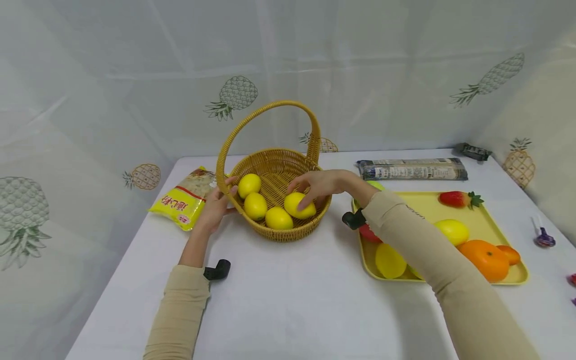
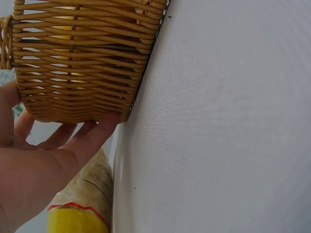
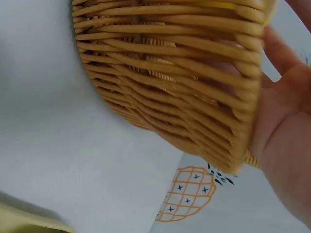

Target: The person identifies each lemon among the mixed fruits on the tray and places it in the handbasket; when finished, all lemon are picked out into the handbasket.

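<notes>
A round wicker basket (image 1: pixel 281 234) with a tall arched handle (image 1: pixel 265 111) stands toward the back of the table. Three yellow lemons, one of them the front lemon (image 1: pixel 279 218), lie along its left and front inside. My right hand (image 1: pixel 321 184) reaches over the right rim and holds another lemon (image 1: pixel 299 206) inside the basket, thumb in front and fingers behind. In the right wrist view the wicker wall hides most of that grip. Against the basket's left outer wall, my left hand (image 2: pixel 53 155) rests with its fingers extended near the bottom edge.
Left of the basket lies a yellow food packet (image 1: pixel 184 200). A yellow tray (image 1: pixel 418 197) at right holds a strawberry (image 1: pixel 454 199), an orange (image 1: pixel 488 260) and other fruit under my right forearm. Behind it are a long packet (image 1: pixel 411 169) and a small dark wrapper (image 1: pixel 473 151); a lollipop (image 1: pixel 545 239) lies far right.
</notes>
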### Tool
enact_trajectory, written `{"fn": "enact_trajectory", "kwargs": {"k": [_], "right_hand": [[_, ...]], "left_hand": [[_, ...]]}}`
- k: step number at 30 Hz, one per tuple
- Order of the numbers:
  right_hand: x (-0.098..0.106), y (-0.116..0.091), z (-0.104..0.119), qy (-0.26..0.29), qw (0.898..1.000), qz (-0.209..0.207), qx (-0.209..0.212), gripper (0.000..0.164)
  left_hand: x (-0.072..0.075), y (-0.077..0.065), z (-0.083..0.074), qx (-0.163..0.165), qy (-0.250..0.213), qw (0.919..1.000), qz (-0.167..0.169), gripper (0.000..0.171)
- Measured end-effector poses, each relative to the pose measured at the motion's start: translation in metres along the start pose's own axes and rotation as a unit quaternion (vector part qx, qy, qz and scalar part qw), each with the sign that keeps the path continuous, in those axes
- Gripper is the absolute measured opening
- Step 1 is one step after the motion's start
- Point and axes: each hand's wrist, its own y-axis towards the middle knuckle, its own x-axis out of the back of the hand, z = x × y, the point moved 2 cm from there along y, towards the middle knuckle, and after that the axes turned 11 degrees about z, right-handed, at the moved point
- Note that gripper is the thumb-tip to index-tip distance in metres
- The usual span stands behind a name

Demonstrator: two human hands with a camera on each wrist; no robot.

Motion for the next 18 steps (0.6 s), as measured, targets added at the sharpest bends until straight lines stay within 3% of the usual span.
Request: {"fn": "enact_trajectory", "kwargs": {"k": [13,18], "right_hand": [[-0.009,0.017,0.005,-0.077,0.995,0.039,-0.045,0.053],[0.001,-0.001,0.007,-0.012,0.999,0.046,-0.023,0.054]], "left_hand": [[-0.002,-0.002,-0.003,0.009,-0.002,0.9999,-0.004,0.051],[-0.002,-0.001,-0.002,0.01,0.0,0.9999,-0.003,0.053]]}}
